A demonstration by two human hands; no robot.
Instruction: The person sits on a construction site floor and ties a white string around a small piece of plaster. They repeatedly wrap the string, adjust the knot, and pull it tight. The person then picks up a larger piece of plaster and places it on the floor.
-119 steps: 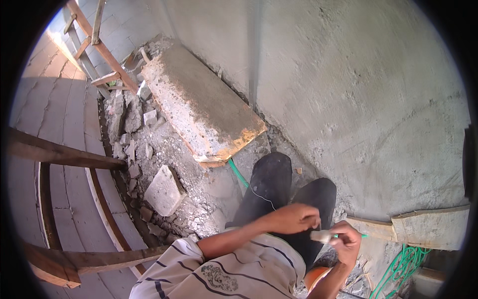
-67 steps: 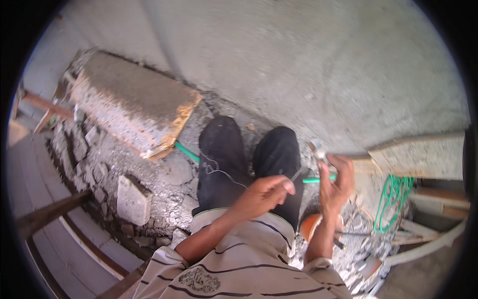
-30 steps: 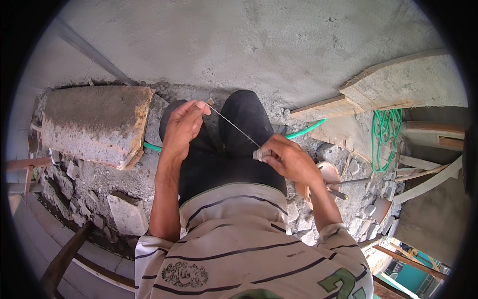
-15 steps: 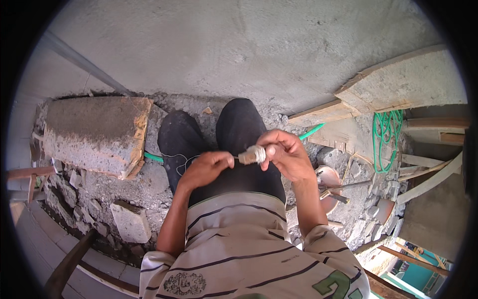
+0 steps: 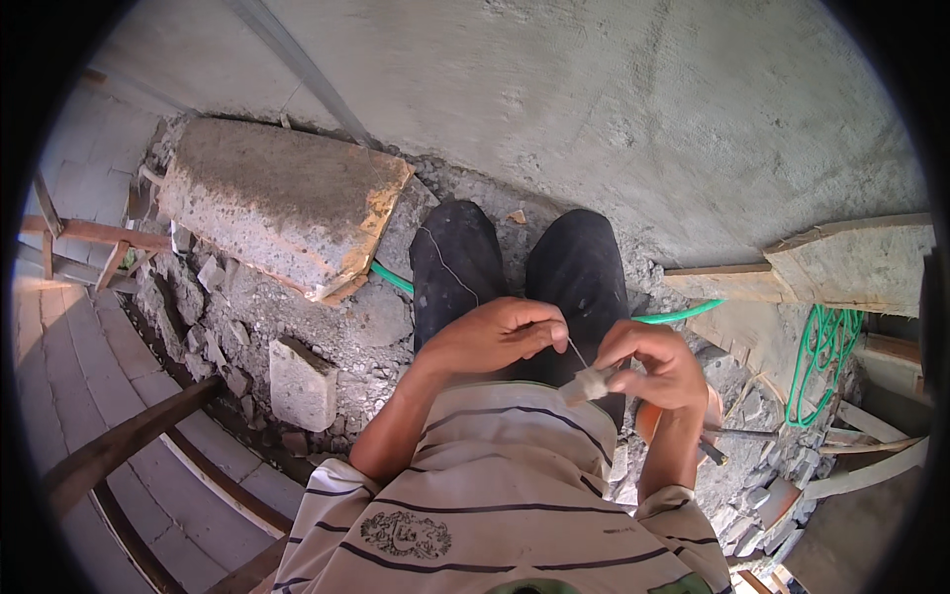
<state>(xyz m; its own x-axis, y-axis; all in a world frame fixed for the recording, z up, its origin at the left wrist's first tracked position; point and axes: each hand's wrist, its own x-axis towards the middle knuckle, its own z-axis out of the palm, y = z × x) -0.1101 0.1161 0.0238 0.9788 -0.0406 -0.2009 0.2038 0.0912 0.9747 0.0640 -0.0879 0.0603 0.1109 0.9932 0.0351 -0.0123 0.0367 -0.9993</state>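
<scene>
My right hand [image 5: 655,364] pinches a small piece of wood with pale string wound round it, the string winder [image 5: 586,385], just above my lap. In my left hand [image 5: 500,335], thumb and forefinger close on the string [image 5: 576,350], which runs in a short straight line down to the winder. A loose length of the same thin string trails from below my left hand across my dark trouser leg [image 5: 465,243]. The palm sides of both hands are partly hidden.
A large concrete-covered slab [image 5: 287,203] lies at left, with a flat broken block [image 5: 303,384] nearer. Rubble surrounds my legs. A grey wall [image 5: 614,119] rises ahead. At right are a coiled green hose [image 5: 823,361], boards [image 5: 851,262] and a dark-tipped tool [image 5: 712,451].
My view has shifted, so the surroundings sit further right and lower. The winder has tilted down nearer my shirt, and my left hand now holds the string above it.
</scene>
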